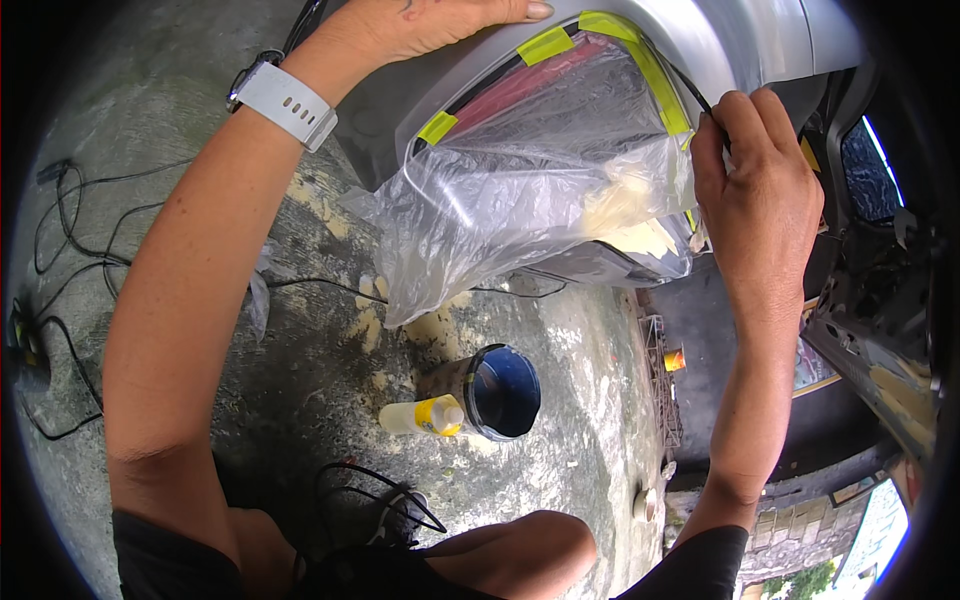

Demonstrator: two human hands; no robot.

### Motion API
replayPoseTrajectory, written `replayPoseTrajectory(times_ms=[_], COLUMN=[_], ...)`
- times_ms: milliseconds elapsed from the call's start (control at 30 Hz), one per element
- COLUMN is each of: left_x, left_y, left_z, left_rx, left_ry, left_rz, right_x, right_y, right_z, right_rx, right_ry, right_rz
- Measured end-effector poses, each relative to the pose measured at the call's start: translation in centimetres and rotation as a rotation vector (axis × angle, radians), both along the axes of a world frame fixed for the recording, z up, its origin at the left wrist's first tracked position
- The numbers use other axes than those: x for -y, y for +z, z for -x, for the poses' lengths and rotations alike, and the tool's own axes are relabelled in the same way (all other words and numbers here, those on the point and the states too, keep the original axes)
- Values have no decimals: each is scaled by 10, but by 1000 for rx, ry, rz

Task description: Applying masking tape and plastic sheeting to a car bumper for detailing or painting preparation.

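A grey car body panel (697, 30) curves around a red light covered in clear plastic sheet (480, 202). Yellow-green masking tape (545, 46) fixes the sheet along the light's edge. My right hand (754, 165) pinches a thin black cord or rubber strip (686, 82) between thumb and fingers at the light's right side. My left hand (442, 22), with a white-strapped watch on the wrist, reaches over the panel above the light; its fingertips rest by the panel's surface, and the picture's top edge cuts off part of the hand.
On the stained concrete floor stand a dark bucket (506, 391) and a plastic bottle with a yellow label (420, 415). Black cables (71, 247) loop across the floor at left, and another loop lies near my shoe (405, 517). An opened vehicle part (877, 330) is at right.
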State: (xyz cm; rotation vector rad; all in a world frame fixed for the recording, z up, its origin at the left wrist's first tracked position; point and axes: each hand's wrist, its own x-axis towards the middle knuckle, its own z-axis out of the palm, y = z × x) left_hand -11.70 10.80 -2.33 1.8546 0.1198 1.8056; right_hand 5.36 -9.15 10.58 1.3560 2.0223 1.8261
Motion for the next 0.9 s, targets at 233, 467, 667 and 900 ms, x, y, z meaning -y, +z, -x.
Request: replayPoseTrajectory(times_ms=[233,467,667,900], left_x=[-1,-1,-3,-8], left_y=[-2,4,2,-2], left_z=[0,1,1,-5], left_rx=[5,-19,40,-5], left_ry=[57,132,202,184], left_rz=[-38,-41,-109,-89], right_x=[-1,-1,7,42], right_y=[-1,3,-1,-88], right_z=[-3,-4,-13,-31], right_rx=[2,-53,-215,-1008], right_ry=[20,56,200,402], right_rz=[4,20,54,171])
